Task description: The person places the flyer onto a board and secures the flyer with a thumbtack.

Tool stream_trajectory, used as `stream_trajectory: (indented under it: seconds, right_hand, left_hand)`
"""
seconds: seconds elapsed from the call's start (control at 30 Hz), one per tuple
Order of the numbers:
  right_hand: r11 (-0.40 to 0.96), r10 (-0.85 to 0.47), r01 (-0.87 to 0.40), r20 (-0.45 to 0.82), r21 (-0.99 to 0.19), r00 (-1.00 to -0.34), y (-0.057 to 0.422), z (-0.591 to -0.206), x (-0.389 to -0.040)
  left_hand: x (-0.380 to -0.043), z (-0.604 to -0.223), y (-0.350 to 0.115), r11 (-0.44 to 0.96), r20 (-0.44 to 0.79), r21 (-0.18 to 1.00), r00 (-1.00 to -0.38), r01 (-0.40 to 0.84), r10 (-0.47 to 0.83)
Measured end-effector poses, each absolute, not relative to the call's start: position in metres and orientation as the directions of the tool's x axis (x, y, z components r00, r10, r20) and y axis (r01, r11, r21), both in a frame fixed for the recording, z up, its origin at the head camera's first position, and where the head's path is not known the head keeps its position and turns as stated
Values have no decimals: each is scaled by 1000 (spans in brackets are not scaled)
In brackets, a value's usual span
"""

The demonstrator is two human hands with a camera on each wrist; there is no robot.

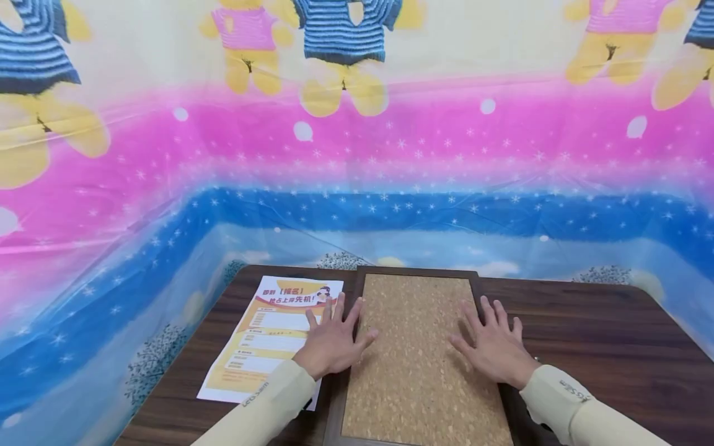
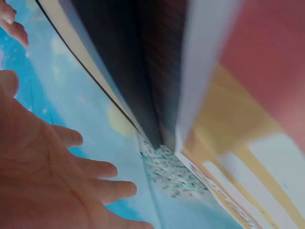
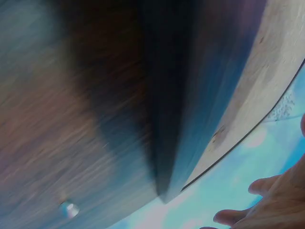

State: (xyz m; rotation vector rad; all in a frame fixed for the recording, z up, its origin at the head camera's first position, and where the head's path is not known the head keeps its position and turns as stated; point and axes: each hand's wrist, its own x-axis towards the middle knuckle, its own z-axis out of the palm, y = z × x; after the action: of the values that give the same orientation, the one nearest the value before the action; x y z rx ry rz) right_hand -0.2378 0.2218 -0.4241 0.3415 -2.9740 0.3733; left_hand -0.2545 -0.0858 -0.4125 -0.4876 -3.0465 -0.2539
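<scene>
A cork board [image 1: 413, 353] in a dark wooden frame lies on the brown table [image 1: 608, 347], its long sides running away from me. My left hand [image 1: 333, 341], fingers spread and straight, is over the board's left frame edge and overlaps the printed paper sheet [image 1: 240, 365]. Over the right frame edge is my right hand [image 1: 493, 348], its fingers likewise spread. Neither hand holds anything. In the left wrist view the palm [image 2: 43, 176] faces the camera, apart from the frame. Part of the right hand [image 3: 281, 205] shows at the lower corner of the right wrist view.
The sheet, with orange and white blocks of print, lies left of the board. A small shiny object [image 3: 70, 209] sits on the tabletop right of the board. A patterned cloth backdrop [image 1: 357, 210] stands behind and beside the table.
</scene>
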Motion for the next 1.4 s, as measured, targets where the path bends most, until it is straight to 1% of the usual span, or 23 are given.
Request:
stream_trajectory:
  seconds: [0.17,0.33,0.5,0.57,0.77,0.97,1.2,1.4]
  right_hand:
    - [948,-206,-235,150,-214,-967,239,-420,-237]
    - [950,-204,-230,138,-212,-969,256,-420,-237]
    - [951,-199,-217,100,-220,-975,274,-416,-235]
    - [951,-197,-207,66,-231,-978,282,-414,-234]
    - [938,-196,-177,-35,-298,-980,300,-410,-233]
    - [938,-200,-177,-49,-298,-979,311,-414,-232]
    - [935,-218,-198,-37,-295,-975,319,-417,-231]
    - [928,-244,-222,-38,-301,-969,327,-418,-230]
  left_hand:
    - [-256,-413,-104,949,99,161,-961,271,257]
    - [-255,-414,-119,943,138,193,-959,272,248]
    - [-255,-415,-137,949,155,170,-958,265,240]
    - [-256,-415,-145,956,162,164,-962,245,219]
    - [-258,-414,-172,979,133,142,-983,143,125]
    - [-254,-412,-197,987,151,140,-987,84,62]
    - [-249,-411,-221,981,104,191,-994,38,18]
    - [-247,-408,-242,986,27,168,-1000,0,-5]
